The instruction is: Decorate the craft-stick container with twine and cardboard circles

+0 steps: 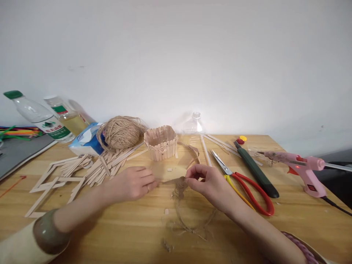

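- Lying lowest in the frame, twine scraps (167,245) and a loose twine loop (190,230) rest on the tabletop (123,238).
- Just right of center, the right hand (210,182) has thumb and forefinger pinched together on a brown strip (173,180).
- Left of it, the left hand (139,183) has its fingers bent close together, just beside the strip's thin end; I cannot tell whether they grip it.
- The strip is at the middle of the frame, between the two hands. It looks light, soft and limp, rough rather than slippery, and likely to fray or curl; a fingertip pinch near each end should suit it.
- Its long axis runs across the frame, nearly level, the narrow end pointing left and the curled part sitting by the right fingertips.
- At center right lie the scissors (226,168), blades toward the upper left, then the green-handled knife (257,170) and the pink glue gun (305,168).
- Beyond the hands stands a wooden-stick basket (162,152), with the twine ball (122,132) to its left.
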Available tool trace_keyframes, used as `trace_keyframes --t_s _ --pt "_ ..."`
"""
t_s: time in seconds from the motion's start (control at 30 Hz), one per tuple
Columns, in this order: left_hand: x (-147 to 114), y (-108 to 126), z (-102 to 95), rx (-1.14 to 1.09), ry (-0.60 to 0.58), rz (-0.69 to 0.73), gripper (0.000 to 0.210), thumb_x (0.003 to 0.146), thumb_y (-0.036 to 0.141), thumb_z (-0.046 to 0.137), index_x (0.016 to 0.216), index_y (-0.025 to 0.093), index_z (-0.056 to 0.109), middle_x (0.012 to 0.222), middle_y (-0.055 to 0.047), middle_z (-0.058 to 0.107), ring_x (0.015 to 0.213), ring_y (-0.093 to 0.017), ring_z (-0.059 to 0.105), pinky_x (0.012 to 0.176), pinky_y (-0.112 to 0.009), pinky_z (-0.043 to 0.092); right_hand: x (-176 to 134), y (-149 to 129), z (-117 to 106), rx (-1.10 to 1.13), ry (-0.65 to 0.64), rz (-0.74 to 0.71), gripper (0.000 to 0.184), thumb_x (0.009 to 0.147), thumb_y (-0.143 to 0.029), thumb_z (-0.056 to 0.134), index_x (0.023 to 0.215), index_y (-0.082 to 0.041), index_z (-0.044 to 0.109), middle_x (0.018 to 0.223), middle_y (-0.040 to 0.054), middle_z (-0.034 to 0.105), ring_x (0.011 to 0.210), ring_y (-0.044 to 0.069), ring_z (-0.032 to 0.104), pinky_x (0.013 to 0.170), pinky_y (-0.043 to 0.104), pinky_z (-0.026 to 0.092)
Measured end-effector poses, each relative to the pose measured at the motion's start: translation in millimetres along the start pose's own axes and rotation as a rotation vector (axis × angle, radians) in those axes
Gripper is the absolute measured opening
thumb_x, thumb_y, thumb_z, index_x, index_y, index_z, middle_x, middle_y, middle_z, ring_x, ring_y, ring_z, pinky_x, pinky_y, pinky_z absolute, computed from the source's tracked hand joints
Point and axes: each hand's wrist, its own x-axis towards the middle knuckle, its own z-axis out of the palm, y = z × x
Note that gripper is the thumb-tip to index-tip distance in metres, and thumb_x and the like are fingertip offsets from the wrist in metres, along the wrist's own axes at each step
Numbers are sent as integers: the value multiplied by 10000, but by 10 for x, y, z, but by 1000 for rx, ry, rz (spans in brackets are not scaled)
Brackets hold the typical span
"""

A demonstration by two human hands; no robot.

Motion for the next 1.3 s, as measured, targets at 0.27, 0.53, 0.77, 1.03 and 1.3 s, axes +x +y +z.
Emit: trace_keyframes --t_s 0.27,0.53,0.77,1.03,1.3 --pt "312 477 -135 -764 34 -649 154 725 277 679 870 225 681 820 -12 705 746 -171 634 698 -279 490 -158 -74 122 -74 6 -35 76 679 -150 517 638 -186 571 604 -34 552 577 119 501 530 230 351" --pt "618 663 121 -1371 80 -864 23 625 183 698 632 194 718 649 -7 682 634 -150 592 628 -258 441 -406 120 -103 -326 114 -123 117 805 -257 492 744 -210 580 689 9 617 633 158 577 538 247 428" --pt "799 546 169 -1585 117 -1003 118 584 198 746 663 147 675 571 7 642 520 -105 554 563 -244 437 -758 728 -562 -1354 467 -118 258 885 -281 407 949 -175 633 888 163 651 801 305 594 583 364 444" --pt "910 462 71 -1674 268 -1033 134 619 197 748 683 157 637 687 -1 664 664 -110 611 683 -255 465 -662 936 -694 -956 442 163 155 734 -273 504 824 -183 592 847 144 647 779 317 624 650 410 464" --pt "884 371 -36 -1746 376 -999 130 613 184 751 665 158 634 678 -1 667 684 -119 618 707 -265 476 -622 904 -803 -635 501 226 222 776 -456 467 740 -237 471 590 6 555 539 213 582 523 333 475"
